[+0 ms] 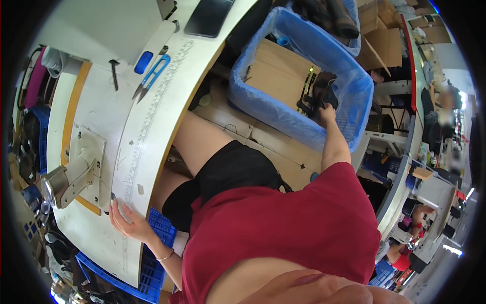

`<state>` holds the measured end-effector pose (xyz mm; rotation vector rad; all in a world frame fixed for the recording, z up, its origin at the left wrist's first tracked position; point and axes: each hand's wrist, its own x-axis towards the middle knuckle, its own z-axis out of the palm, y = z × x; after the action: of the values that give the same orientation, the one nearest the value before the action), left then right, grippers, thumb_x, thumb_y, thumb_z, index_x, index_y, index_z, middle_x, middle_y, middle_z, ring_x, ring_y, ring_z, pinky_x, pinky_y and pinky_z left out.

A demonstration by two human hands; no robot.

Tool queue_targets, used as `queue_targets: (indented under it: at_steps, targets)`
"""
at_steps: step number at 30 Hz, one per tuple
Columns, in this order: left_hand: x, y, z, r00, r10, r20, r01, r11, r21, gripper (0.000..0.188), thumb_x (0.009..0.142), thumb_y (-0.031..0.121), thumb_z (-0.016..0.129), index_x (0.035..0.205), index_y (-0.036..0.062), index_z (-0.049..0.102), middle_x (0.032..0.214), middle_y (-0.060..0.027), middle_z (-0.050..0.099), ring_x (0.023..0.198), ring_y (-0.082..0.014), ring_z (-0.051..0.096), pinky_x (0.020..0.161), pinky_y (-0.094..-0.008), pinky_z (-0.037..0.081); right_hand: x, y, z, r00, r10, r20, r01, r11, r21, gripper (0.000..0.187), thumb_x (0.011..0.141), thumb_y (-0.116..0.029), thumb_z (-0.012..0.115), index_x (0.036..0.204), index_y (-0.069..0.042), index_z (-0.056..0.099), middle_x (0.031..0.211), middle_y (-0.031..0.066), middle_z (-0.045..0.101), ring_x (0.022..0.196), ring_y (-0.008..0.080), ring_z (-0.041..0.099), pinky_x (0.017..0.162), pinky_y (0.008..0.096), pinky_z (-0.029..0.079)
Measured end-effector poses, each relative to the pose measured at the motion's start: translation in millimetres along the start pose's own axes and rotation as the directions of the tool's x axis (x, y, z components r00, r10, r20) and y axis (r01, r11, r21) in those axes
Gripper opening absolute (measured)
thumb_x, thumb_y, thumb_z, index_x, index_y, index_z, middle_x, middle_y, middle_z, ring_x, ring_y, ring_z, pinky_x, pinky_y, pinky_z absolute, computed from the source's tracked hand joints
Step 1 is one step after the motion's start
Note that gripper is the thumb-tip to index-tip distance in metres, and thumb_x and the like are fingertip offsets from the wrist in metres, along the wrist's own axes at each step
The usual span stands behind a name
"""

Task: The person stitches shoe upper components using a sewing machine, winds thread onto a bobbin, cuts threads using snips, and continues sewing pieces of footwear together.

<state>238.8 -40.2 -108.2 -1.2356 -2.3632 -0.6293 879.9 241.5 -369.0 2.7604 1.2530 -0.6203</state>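
My left hand (129, 223) rests on the white worktable (132, 167) near its front edge, fingers stretched out with nothing seen in them. It lies close to the metal arm and plate of a sewing machine (83, 169). On my right, my right arm reaches down into a blue plastic crate (238, 83) lined with thin blue plastic film. There my right hand (328, 114) has its fingers closed on a dark, floppy piece (326, 91) that looks like fabric or leather. Beside that piece lie a brown cardboard sheet (281, 68) and black strips with yellow-green marks (308, 88).
Blue-handled thread snips (152, 77), a small blue oval item (144, 62), a dark T-shaped tool (114, 75) and a black phone (209, 17) lie on the table. Behind the crate are a second lined crate with dark pieces (334, 20) and cardboard boxes (387, 43). Other people sit farther right.
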Motion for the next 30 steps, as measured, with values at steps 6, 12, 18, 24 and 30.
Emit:
queue_targets:
  at_steps: [6, 12, 18, 24, 30]
  targets:
    - [0.4, -3.1, 1.9, 0.998, 0.045, 0.048, -0.045, 0.999, -0.006, 0.023, 0.087, 0.011, 0.056, 0.107, 0.0024, 0.064, 0.107, -0.0122, 0.064, 0.102, -0.029, 0.057, 0.092, -0.04, 0.041, 60.3, -31.0, 10.7, 0.974, -0.143, -0.178, 0.166, 0.978, 0.127, 0.062, 0.08, -0.037, 0.065, 0.131, -0.01, 0.043, 0.125, 0.0208, 0.052, 0.118, 0.0358, 0.049, 0.096, 0.0445, 0.041]
    - [1.8, -1.2, -0.8, 0.998, 0.025, 0.061, -0.028, 0.998, 0.048, 0.023, 0.089, 0.011, 0.053, 0.108, 0.0026, 0.063, 0.108, -0.0119, 0.063, 0.104, -0.0286, 0.057, 0.093, -0.0391, 0.04, 12.9, -59.6, -9.7, 0.97, -0.097, -0.224, 0.055, 0.981, -0.187, 0.027, 0.087, -0.029, 0.054, 0.098, -0.007, 0.066, 0.104, 0.0187, 0.064, 0.099, 0.0371, 0.061, 0.083, 0.0463, 0.049]
    - [-1.3, -4.0, -2.1, 0.997, 0.029, 0.077, -0.034, 0.998, 0.059, 0.023, 0.091, 0.014, 0.051, 0.107, 0.0033, 0.063, 0.107, -0.012, 0.063, 0.103, -0.0281, 0.057, 0.093, -0.0384, 0.04, -12.3, -22.3, -56.5, 0.909, -0.127, -0.398, 0.082, 0.988, -0.128, 0.025, 0.086, -0.027, 0.054, 0.093, -0.006, 0.066, 0.093, 0.0192, 0.065, 0.089, 0.0389, 0.062, 0.076, 0.0467, 0.049]
    - [-0.6, -6.0, -5.0, 0.995, 0.078, 0.058, -0.079, 0.997, 0.02, 0.022, 0.091, 0.014, 0.051, 0.106, 0.0038, 0.064, 0.105, -0.0113, 0.064, 0.102, -0.0278, 0.058, 0.094, -0.0378, 0.039, -47.2, 18.8, -129.1, 0.591, -0.124, -0.797, 0.298, 0.952, 0.073, 0.027, 0.085, -0.029, 0.058, 0.072, -0.005, 0.06, 0.069, 0.0134, 0.064, 0.066, 0.0355, 0.061, 0.06, 0.0457, 0.045]
    - [-0.2, 18.0, -15.7, 0.999, 0.03, 0.03, -0.023, 0.975, -0.222, 0.023, 0.087, 0.01, 0.052, 0.106, 0.0018, 0.063, 0.106, -0.0142, 0.063, 0.104, -0.0317, 0.056, 0.095, -0.0408, 0.038, -204.5, -90.5, -221.2, 0.203, -0.46, -0.864, 0.818, 0.564, -0.108, 0.012, 0.085, -0.012, 0.061, 0.081, 0.0, 0.063, 0.072, 0.0107, 0.065, 0.063, 0.0246, 0.062, 0.059, 0.0323, 0.047]
